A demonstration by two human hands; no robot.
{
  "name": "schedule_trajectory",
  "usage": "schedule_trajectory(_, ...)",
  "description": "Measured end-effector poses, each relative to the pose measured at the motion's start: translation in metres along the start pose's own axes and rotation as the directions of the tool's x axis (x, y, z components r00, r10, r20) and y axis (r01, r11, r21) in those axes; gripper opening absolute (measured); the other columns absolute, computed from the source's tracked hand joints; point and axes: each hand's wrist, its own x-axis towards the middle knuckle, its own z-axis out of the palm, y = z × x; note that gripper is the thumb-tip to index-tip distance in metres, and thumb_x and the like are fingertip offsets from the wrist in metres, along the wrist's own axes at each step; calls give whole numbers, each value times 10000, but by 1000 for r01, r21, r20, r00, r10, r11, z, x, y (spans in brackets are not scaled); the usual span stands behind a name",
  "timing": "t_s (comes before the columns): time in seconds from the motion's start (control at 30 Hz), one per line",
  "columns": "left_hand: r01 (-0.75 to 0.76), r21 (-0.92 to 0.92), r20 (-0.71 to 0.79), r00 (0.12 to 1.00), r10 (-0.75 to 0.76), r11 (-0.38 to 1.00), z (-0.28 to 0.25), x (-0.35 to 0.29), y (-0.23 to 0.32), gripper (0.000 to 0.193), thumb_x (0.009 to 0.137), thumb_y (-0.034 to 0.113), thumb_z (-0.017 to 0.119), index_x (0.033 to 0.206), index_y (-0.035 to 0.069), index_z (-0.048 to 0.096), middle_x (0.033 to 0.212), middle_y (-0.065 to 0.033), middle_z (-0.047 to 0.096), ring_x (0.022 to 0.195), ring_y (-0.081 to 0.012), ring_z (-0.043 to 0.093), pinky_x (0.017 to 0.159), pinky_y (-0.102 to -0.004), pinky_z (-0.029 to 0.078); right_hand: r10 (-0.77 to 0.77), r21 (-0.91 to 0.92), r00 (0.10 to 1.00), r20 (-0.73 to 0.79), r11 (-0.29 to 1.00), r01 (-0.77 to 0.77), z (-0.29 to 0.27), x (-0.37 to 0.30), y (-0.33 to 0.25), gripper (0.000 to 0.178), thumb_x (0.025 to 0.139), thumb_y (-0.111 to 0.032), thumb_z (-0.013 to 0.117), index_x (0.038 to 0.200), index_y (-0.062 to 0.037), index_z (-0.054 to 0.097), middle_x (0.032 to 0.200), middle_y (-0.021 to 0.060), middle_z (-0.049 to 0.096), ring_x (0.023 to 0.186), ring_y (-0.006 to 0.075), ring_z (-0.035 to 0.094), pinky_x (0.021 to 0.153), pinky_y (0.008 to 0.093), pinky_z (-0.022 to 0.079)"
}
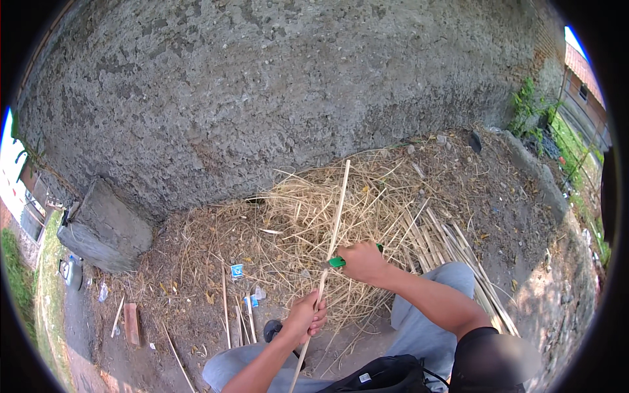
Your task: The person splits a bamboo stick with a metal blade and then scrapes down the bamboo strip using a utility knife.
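Note:
My left hand (303, 317) is closed around a long pale bamboo strip (339, 213), which slants from my lap up toward the wall. Just above it, my right hand (364, 262) grips a green-handled utility knife (337, 262). The knife's short blade points left and meets the strip, or lies very close to it. Behind both hands spreads a heap of thin bamboo shavings (308, 209). To the right of my bent knee lies a bundle of split bamboo strips (458, 245).
A rough grey wall (262, 85) rises ahead. At the left stand a concrete block (108, 226) and, leftmost, a rounded grey container (71, 272). On the dirt lie a reddish brick (132, 324), blue-and-white wrappers (237, 270) and several loose strips (226, 308). A black bag (380, 376) rests at my lap.

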Motion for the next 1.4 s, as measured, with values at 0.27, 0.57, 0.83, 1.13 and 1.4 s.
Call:
schedule_trajectory(0.27, -220, 571, -85, 943, 323, 791, 1, 14, -15, 454, 913, 353, 594, 586, 91, 420, 488, 40, 377, 441, -66, 318, 405, -286, 249, 52, -74, 999, 3, 996, -51, 3, -1, -10, 94, 726, -132, 604, 784, -58, 612, 591, 138, 622, 569, 331, 648, 538, 463, 504)
schedule_trajectory(0.57, -215, 555, -142, 927, 346, 804, 4, 28, -7, 404, 871, 236, 635, 558, 88, 426, 473, 18, 387, 426, -80, 347, 407, -302, 266, 81, -101, 997, 10, 992, -80, 2, -4, -24, 85, 748, -137, 592, 774, -62, 622, 583, 163, 619, 554, 338, 655, 501, 452, 515)
schedule_trajectory(0.83, -155, 817, -161, 863, 479, 555, 17, 24, -27, 172, 768, 141, 577, 737, -22, 531, 642, -212, 579, 600, -365, 580, 594, -441, 457, 233, -223, 972, 34, 950, -220, 14, 12, 10, 121, 786, -118, 549, 746, -59, 646, 678, 179, 648, 642, 334, 676, 557, 450, 533)
schedule_trajectory(1.13, -181, 846, -112, 860, 499, 502, 7, -5, -32, 167, 737, 123, 568, 698, -4, 466, 592, -194, 524, 558, -348, 530, 549, -438, 415, 217, -189, 976, 3, 959, -213, 25, 14, 9, 142, 789, -110, 554, 711, -44, 652, 668, 182, 642, 627, 333, 667, 554, 444, 529)
schedule_trajectory(1.4, -186, 854, -30, 915, 403, 486, -10, -44, -56, 220, 748, 103, 568, 674, 43, 370, 550, -75, 402, 519, -171, 387, 496, -358, 337, 398, -212, 917, 3, 896, -389, 23, 34, 52, 120, 793, -84, 585, 747, -33, 684, 755, 170, 678, 699, 318, 690, 595, 422, 542)
